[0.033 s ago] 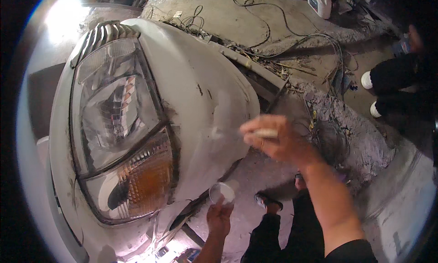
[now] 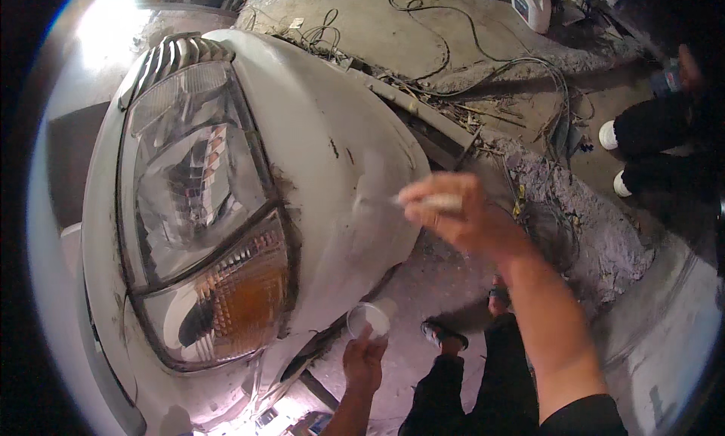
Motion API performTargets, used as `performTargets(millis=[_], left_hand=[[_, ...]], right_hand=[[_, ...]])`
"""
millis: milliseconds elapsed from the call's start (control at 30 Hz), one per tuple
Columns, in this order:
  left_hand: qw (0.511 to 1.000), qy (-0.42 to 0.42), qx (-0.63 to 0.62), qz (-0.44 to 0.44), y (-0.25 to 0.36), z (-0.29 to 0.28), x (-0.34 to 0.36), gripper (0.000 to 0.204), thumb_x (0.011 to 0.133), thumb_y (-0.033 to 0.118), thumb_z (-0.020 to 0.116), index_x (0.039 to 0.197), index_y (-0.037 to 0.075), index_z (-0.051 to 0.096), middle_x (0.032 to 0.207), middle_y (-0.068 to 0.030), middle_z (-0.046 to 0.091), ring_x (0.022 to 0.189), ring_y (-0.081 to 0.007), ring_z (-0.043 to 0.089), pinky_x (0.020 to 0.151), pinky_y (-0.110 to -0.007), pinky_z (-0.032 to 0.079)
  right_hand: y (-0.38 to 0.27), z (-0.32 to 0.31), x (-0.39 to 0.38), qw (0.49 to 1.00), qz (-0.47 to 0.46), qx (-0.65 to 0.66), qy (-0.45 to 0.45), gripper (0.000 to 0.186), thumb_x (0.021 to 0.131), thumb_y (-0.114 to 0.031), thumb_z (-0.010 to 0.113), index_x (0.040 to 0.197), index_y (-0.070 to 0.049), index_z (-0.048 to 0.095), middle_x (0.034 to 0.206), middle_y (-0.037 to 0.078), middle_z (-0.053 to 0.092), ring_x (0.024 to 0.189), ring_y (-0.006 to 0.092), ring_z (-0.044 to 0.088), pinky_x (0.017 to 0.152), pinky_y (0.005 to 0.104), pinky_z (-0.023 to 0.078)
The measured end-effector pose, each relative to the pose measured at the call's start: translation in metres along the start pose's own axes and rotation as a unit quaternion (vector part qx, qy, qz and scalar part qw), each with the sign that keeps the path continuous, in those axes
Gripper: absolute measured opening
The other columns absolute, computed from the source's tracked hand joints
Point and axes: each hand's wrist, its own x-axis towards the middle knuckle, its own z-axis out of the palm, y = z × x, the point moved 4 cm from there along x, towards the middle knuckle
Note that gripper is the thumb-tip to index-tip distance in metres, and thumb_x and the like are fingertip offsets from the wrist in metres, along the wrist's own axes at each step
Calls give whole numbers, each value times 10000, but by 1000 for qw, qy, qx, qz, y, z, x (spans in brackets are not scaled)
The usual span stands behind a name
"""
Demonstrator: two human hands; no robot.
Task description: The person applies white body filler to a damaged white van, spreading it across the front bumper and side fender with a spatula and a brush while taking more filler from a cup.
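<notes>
The right hand (image 2: pixel 457 209) has its fingers curled tightly around a pale stick (image 2: pixel 444 202), one end directed at the white car panel (image 2: pixel 325 171); blur hides what kind of tool this is and whether its tip touches the surface. The rounded panel spreads to the left of these fingers, with a few dark scratches and a paler patch near the fingertips.

Below and to the left of the right fingers, the left hand (image 2: pixel 364 363) grips a clear cup (image 2: pixel 364 315), fingers bent against its side. Something whitish shows at the cup, too unclear to identify.

Well to the left of the right fingers is a large headlight (image 2: pixel 189 171); an orange lamp (image 2: pixel 249 307) sits under it, nearer the left fingers. To the right of the left fingers are a dark sandal (image 2: pixel 443 335) and black trousers (image 2: pixel 438 394). Above and to the right of the right fingers, cables (image 2: pixel 561 96) loop over the ground, with a white jug (image 2: pixel 531 7) farther up. Well to the right, another person stands in white shoes (image 2: pixel 607 134).
</notes>
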Motion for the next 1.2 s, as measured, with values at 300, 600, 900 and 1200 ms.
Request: performTargets(millis=[300,600,900,1200], left_hand=[[990,15,131,52,1,2,-15,279,850,152,613,1072,-14,581,885,-94,596,854,-220,605,860,-381,504],[1000,9,15,12,-13,-22,-14,128,868,122,560,965,39,564,1215,-197,532,914,-281,605,867,-443,497],[998,15,-42,-32,-11,-19,-11,172,859,102,584,1014,28,578,1030,-175,589,869,-260,612,845,-429,507],[998,43,5,-35,-11,-17,-23,265,865,165,571,1048,-26,554,968,-157,590,876,-261,612,845,-403,510]], right_hand=[[-23,-8,97,994,-53,-95,2,152,804,-165,645,905,-52,645,696,94,626,626,169,595,584,304,466],[-62,37,31,945,-177,-214,-175,147,771,-153,641,845,-29,616,788,145,616,731,323,611,650,382,496],[-38,-4,135,984,-28,-166,-62,147,805,-191,624,848,-51,633,691,142,622,637,248,606,606,349,470],[-28,15,22,985,-76,-137,-78,175,798,-148,640,913,-17,640,828,148,643,744,299,634,685,349,501]])
